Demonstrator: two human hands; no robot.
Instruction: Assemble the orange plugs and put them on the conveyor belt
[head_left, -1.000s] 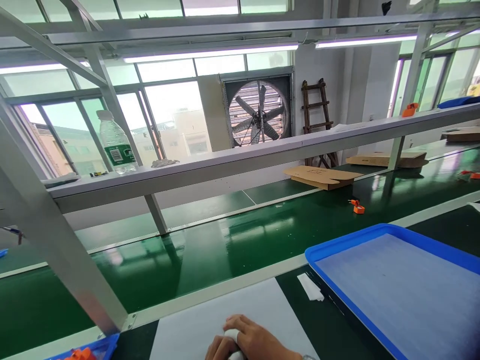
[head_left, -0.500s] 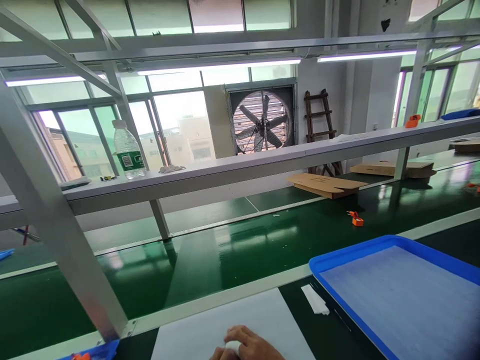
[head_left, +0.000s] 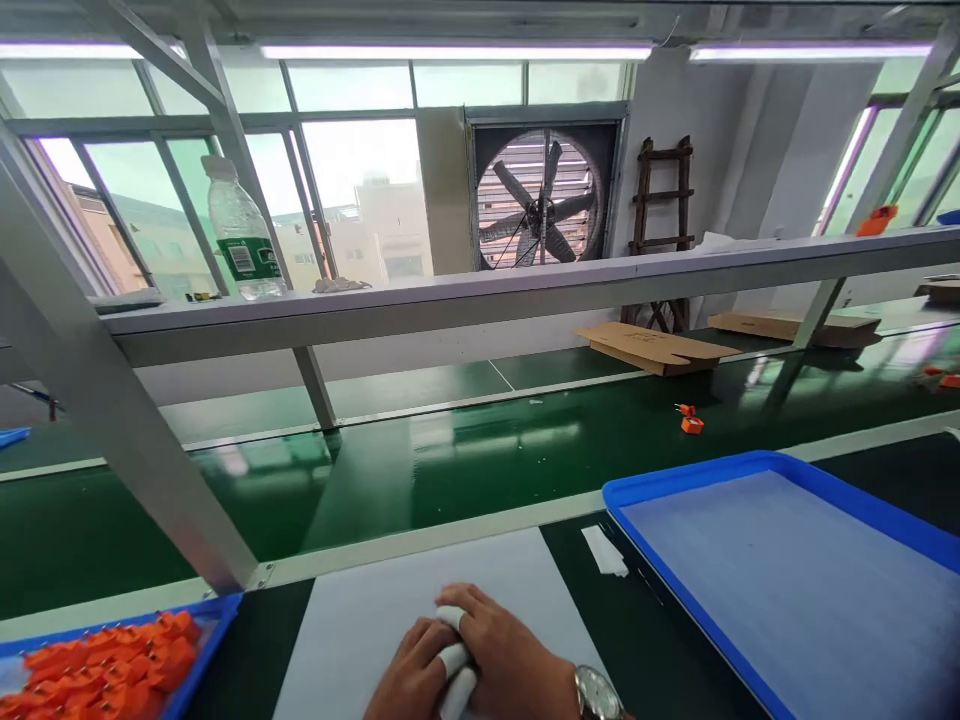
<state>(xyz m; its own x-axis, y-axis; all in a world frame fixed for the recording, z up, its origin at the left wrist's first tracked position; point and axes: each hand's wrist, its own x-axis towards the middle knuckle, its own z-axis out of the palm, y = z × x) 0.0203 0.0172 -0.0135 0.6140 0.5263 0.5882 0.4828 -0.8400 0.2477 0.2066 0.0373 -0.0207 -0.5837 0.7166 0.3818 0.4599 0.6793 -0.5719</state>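
My left hand (head_left: pixel 414 672) and my right hand (head_left: pixel 517 645) are together over a white sheet (head_left: pixel 360 610) at the bottom of the view. The fingers of both are curled and touch each other. White coverings (head_left: pixel 454 660), like finger cots or tape, show on some fingers. Whatever may be between the fingertips is hidden. A wristwatch (head_left: pixel 596 692) with a metal band is on my right wrist.
At lower left a blue tray (head_left: pixel 217 635) holds several orange parts (head_left: pixel 112 665). A larger blue tray (head_left: pixel 690 470), lined with white, lies at right. A white paper strip (head_left: pixel 604 550) is beside it. Behind runs a green belt (head_left: pixel 465 470) with small orange pieces (head_left: pixel 691 424); a shelf carries a bottle (head_left: pixel 244 235).
The view has tipped downward, so both hands and the tray of orange parts show more fully. My hands stay together over the white sheet.
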